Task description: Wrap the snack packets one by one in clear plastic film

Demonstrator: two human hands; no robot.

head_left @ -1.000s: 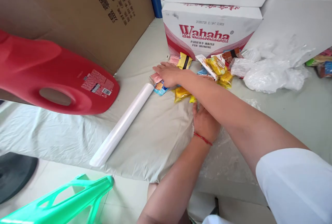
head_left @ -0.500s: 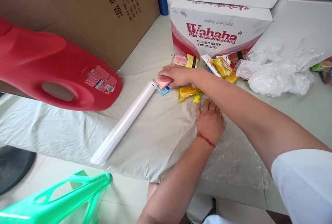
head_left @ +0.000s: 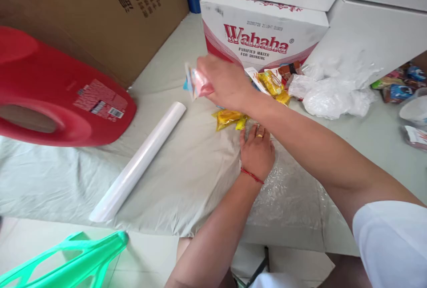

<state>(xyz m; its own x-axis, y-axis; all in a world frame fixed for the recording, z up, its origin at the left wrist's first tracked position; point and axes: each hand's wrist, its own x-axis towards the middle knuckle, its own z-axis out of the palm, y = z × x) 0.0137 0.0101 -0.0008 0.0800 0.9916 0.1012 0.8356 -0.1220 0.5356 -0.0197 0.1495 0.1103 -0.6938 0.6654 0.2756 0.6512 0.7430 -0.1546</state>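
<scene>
My right hand [head_left: 227, 81] is closed around a pink packaged snack [head_left: 202, 84], blurred by motion, with a bit of blue wrapper showing beside it. Just below that hand lies a yellow snack packet [head_left: 228, 118] on the cloth-covered table. My left hand [head_left: 256, 150], with a ring and a red cord at the wrist, rests with its fingers apart on a sheet of clear plastic [head_left: 283, 194], fingertips by the yellow packet. More yellow snack packets [head_left: 271, 82] lie behind my right forearm. A white roll [head_left: 138, 163] lies diagonally to the left.
A Wahaha water carton [head_left: 260, 34] stands at the back, beside a bunched clear plastic bag [head_left: 328, 97]. On the left are a red jug [head_left: 66, 97] and a large cardboard box [head_left: 83, 21]. A green stool [head_left: 76, 259] stands below the table edge. More snacks [head_left: 396, 92] lie far right.
My right hand has lifted the pink snack off the table, up from the end of the white roll. My left hand stays by the yellow packet. The view has shifted to the right.
</scene>
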